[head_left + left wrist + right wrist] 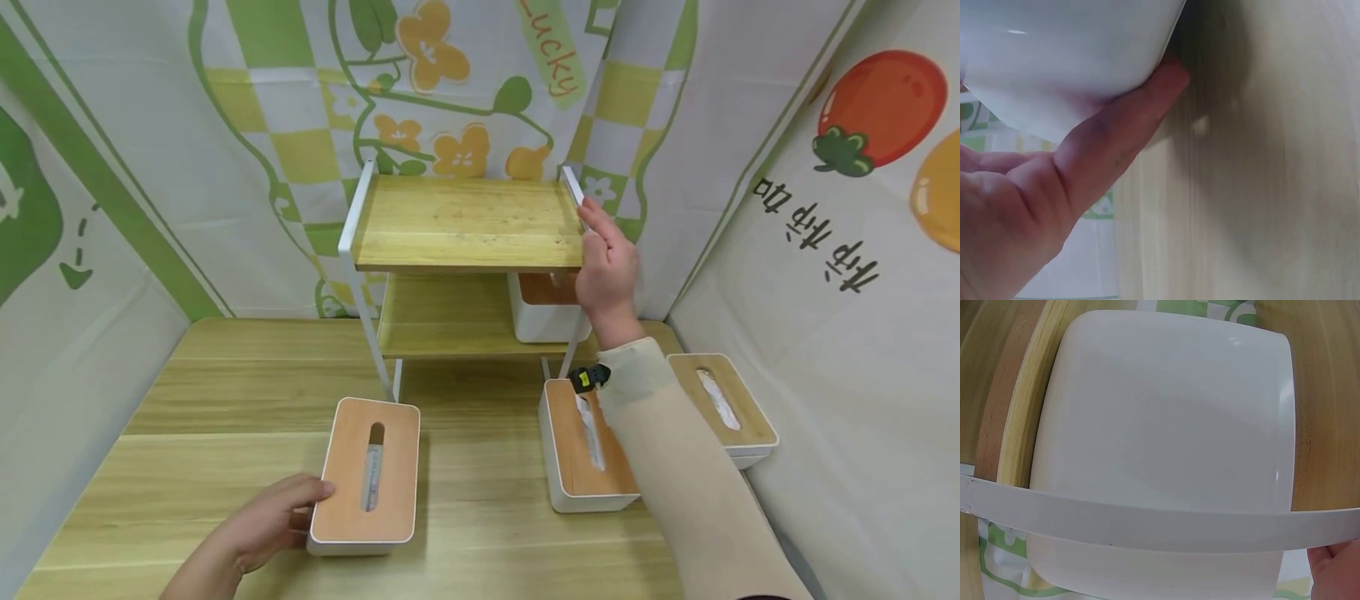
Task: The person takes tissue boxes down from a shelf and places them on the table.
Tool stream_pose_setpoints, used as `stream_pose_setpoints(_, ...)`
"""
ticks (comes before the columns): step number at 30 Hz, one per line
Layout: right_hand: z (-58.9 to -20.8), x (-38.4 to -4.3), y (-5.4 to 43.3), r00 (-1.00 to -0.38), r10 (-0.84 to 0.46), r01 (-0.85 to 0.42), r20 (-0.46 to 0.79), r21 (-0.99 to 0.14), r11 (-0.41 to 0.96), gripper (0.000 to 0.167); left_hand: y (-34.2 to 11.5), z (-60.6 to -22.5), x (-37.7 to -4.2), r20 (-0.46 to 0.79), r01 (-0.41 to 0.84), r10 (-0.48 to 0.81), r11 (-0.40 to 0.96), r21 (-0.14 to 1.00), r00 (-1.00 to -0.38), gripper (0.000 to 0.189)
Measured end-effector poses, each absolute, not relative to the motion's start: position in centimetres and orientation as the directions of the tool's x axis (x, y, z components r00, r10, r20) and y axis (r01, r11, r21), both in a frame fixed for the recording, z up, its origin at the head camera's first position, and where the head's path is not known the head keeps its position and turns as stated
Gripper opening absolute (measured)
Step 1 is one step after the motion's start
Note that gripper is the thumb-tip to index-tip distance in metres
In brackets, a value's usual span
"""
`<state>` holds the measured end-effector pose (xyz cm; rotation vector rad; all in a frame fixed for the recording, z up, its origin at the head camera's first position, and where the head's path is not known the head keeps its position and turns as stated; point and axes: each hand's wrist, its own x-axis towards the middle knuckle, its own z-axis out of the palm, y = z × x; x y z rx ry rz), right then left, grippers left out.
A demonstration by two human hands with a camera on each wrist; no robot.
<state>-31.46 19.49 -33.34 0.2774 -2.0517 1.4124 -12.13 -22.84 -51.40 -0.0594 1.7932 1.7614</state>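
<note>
At the front left is a tissue box [401, 483] with a wood-look lid and white sides. My left hand [273, 517] grips its left side, thumb on the lid's edge. In the left wrist view, a finger of the left hand [1104, 144] lies against the lower edge of the white box [1072, 56]. My right hand [609, 271] rests against the right side rail of a small shelf rack [465, 221], fingers fairly straight along it; its thumb is hidden. Behind that rail, a white-sided tissue box [1166, 419] stands on the middle shelf.
Another tissue box [558, 467] stands on the table [247, 392] below my right forearm, partly covered by it. One more tissue box [682, 367] is at the table's right edge. Patterned curtains [285, 108] hang close behind the rack and at both sides.
</note>
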Motion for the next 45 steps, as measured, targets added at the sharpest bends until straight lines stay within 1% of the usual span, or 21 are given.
stream_pose_setpoints(8,-33.3,-31.5,19.4,-0.777,0.172,-0.505,0.605,-0.763,0.403,0.048,-23.7,-51.3,-12.4,-0.459,-0.463,0.419,0.099,0.881,-0.783,0.069)
stream_pose_setpoints(14,-33.4,-31.5,19.5,-0.777,0.175,-0.507,0.605,-0.765,0.397,0.047,-24.0,-51.1,-12.6,-0.462,-0.471,0.444,0.098,0.877,-0.768,0.055)
stream_pose_setpoints(17,-33.5,-31.6,19.5,-0.777,0.172,-0.507,0.606,-0.763,0.401,0.048,-24.2,-50.9,-12.7,-0.457,-0.461,0.447,0.106,0.881,-0.769,0.047)
stream_pose_setpoints(19,-33.5,-31.6,19.5,-0.776,0.172,-0.507,0.607,-0.762,0.404,0.048,-24.3,-50.8,-12.7,-0.451,-0.451,0.445,0.113,0.885,-0.774,0.046)
stream_pose_setpoints(21,-33.4,-31.6,19.5,-0.772,0.172,-0.51,0.612,-0.758,0.406,0.047,-24.4,-50.7,-12.7,-0.451,-0.443,0.431,0.126,0.888,-0.782,0.05)
stream_pose_setpoints(26,-33.3,-31.7,19.5,-0.768,0.171,-0.517,0.617,-0.756,0.401,0.045,-24.3,-50.1,-12.7,-0.459,-0.422,0.357,0.182,0.888,-0.813,0.072)
stream_pose_setpoints(30,-33.4,-31.7,19.5,-0.769,0.175,-0.515,0.614,-0.759,0.399,0.045,-24.0,-49.3,-12.8,-0.448,-0.39,0.321,0.229,0.892,-0.835,0.082)
stream_pose_setpoints(34,-33.4,-31.7,19.5,-0.765,0.179,-0.516,0.619,-0.755,0.405,0.045,-23.9,-49.1,-12.7,-0.435,-0.376,0.316,0.232,0.897,-0.843,0.083)
stream_pose_setpoints(39,-33.4,-31.7,19.5,-0.773,0.175,-0.508,0.61,-0.76,0.405,0.046,-23.5,-49.2,-12.6,-0.424,-0.375,0.327,0.203,0.904,-0.845,0.084)
stream_pose_setpoints(45,-33.4,-31.6,19.5,-0.779,0.177,-0.498,0.601,-0.765,0.408,0.046,-22.2,-49.4,-12.9,-0.417,-0.367,0.33,0.203,0.908,-0.847,0.086)
